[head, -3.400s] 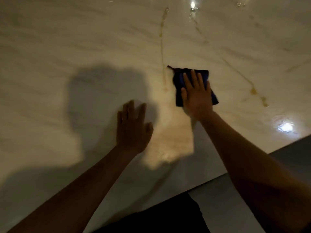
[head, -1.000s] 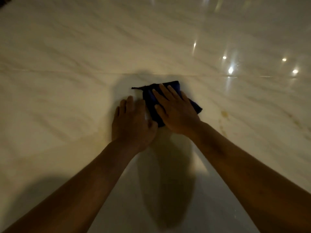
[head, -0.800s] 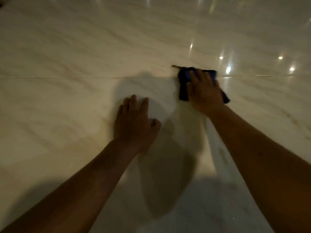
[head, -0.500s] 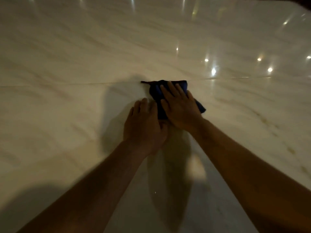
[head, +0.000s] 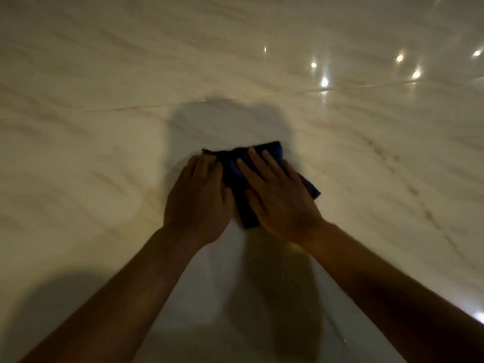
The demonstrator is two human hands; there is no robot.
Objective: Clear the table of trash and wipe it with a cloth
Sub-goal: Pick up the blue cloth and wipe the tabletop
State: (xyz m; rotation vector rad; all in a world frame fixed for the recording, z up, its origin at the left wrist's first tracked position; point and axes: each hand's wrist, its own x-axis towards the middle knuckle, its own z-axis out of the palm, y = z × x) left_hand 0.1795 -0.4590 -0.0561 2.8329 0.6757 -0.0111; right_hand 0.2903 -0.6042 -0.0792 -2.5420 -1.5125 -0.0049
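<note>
A dark blue cloth point(head: 237, 184) lies folded on the glossy cream marble table point(head: 104, 74), at the middle of the view. My right hand point(head: 277, 197) presses flat on top of the cloth, fingers spread and pointing away from me. My left hand point(head: 200, 200) rests palm down right beside it, its fingertips touching the cloth's left corner. Much of the cloth is hidden under my right hand. No trash is visible.
The marble surface fills the whole view, with a seam line point(head: 131, 108) running across it beyond my hands. Brown veins point(head: 413, 189) run down the right side. Ceiling lights reflect at the upper right point(head: 324, 81).
My right hand swept the cloth out to the right and back to the left hand. Both hands now sit together, much as half a second ago; the view has shifted slightly.
</note>
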